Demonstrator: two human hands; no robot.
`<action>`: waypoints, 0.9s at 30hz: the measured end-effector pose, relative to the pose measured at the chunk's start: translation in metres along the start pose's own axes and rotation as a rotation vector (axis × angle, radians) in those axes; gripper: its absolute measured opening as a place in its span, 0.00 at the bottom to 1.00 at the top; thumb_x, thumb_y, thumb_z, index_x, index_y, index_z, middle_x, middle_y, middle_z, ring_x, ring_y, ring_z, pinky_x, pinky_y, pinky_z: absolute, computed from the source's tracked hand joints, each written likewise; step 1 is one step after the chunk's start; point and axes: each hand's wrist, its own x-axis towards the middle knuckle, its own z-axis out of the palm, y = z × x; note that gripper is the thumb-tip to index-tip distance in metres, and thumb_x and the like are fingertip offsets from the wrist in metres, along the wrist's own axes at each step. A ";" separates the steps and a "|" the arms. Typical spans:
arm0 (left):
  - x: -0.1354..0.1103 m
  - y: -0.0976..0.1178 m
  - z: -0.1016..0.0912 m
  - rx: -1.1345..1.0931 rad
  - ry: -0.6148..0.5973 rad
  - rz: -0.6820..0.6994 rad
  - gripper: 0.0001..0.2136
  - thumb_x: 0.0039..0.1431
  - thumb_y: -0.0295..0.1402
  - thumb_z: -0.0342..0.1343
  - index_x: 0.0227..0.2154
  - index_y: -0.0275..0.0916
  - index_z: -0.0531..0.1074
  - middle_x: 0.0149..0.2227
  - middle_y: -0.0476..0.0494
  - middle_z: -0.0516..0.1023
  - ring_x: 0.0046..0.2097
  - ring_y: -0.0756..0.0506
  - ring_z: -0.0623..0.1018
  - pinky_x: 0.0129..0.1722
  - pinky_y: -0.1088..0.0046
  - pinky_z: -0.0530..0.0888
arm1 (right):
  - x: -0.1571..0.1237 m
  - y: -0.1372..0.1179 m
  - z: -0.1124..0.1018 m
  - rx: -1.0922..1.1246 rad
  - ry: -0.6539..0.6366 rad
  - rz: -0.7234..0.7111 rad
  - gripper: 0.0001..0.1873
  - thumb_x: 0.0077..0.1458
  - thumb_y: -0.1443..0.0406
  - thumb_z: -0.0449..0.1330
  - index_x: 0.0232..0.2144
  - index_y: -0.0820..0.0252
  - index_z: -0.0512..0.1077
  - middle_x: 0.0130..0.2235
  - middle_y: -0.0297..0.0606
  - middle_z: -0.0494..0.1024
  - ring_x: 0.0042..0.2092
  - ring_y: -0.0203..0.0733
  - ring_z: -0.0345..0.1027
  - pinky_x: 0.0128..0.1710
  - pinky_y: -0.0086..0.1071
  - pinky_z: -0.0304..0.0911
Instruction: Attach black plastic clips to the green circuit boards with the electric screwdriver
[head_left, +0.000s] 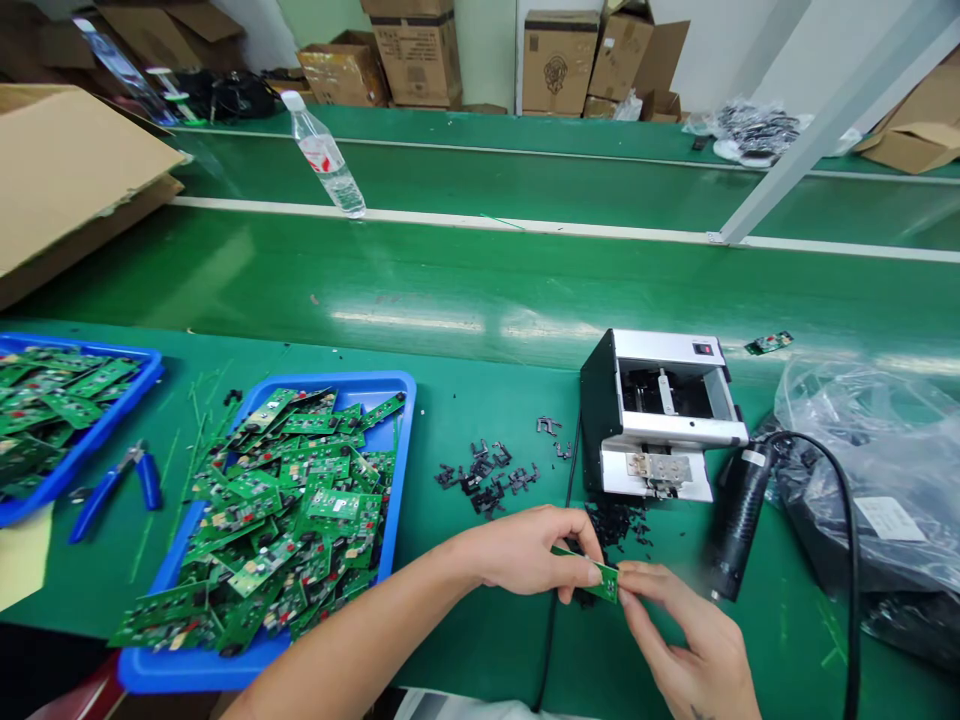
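Circuit board point(589, 575) above green mat point(480, 400), cardboard cartons point(559, 60) beyond

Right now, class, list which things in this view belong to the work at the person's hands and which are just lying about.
Belongs to the work: left hand, right hand, green board, blue tray of boards, bench machine.

Lying about: water bottle, blue pliers, plastic bag, cardboard box.
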 end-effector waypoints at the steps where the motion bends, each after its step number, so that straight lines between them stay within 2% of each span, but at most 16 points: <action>1: 0.000 0.000 0.000 -0.014 0.004 0.011 0.09 0.60 0.37 0.58 0.39 0.38 0.70 0.25 0.52 0.71 0.30 0.51 0.74 0.31 0.77 0.68 | -0.001 0.000 0.000 0.024 -0.003 0.022 0.04 0.59 0.67 0.60 0.36 0.53 0.74 0.35 0.34 0.82 0.36 0.37 0.80 0.39 0.23 0.73; 7: 0.000 0.002 0.001 -0.078 0.001 0.079 0.09 0.61 0.34 0.56 0.43 0.39 0.70 0.35 0.49 0.73 0.28 0.54 0.71 0.32 0.76 0.68 | -0.008 0.007 0.003 0.210 -0.046 0.182 0.03 0.59 0.68 0.59 0.34 0.53 0.72 0.35 0.37 0.80 0.37 0.39 0.79 0.35 0.25 0.74; 15: -0.002 0.006 0.000 0.049 0.028 0.106 0.08 0.62 0.32 0.53 0.41 0.38 0.73 0.33 0.49 0.73 0.28 0.54 0.70 0.30 0.79 0.68 | -0.008 0.012 0.002 0.148 -0.074 0.089 0.05 0.57 0.69 0.61 0.35 0.53 0.72 0.35 0.34 0.81 0.39 0.37 0.79 0.40 0.24 0.72; 22: 0.001 -0.001 -0.001 0.005 0.014 0.076 0.09 0.61 0.33 0.55 0.42 0.38 0.74 0.33 0.48 0.74 0.28 0.54 0.70 0.29 0.80 0.67 | 0.001 0.013 -0.001 0.208 -0.115 0.061 0.06 0.56 0.70 0.61 0.34 0.53 0.73 0.34 0.33 0.82 0.38 0.38 0.79 0.39 0.24 0.72; 27: 0.002 -0.001 0.001 -0.034 0.016 0.049 0.08 0.59 0.33 0.55 0.39 0.37 0.74 0.32 0.48 0.74 0.27 0.54 0.70 0.28 0.78 0.68 | 0.006 0.014 -0.004 0.358 -0.199 0.154 0.06 0.56 0.70 0.61 0.32 0.53 0.75 0.33 0.36 0.81 0.38 0.41 0.78 0.39 0.27 0.72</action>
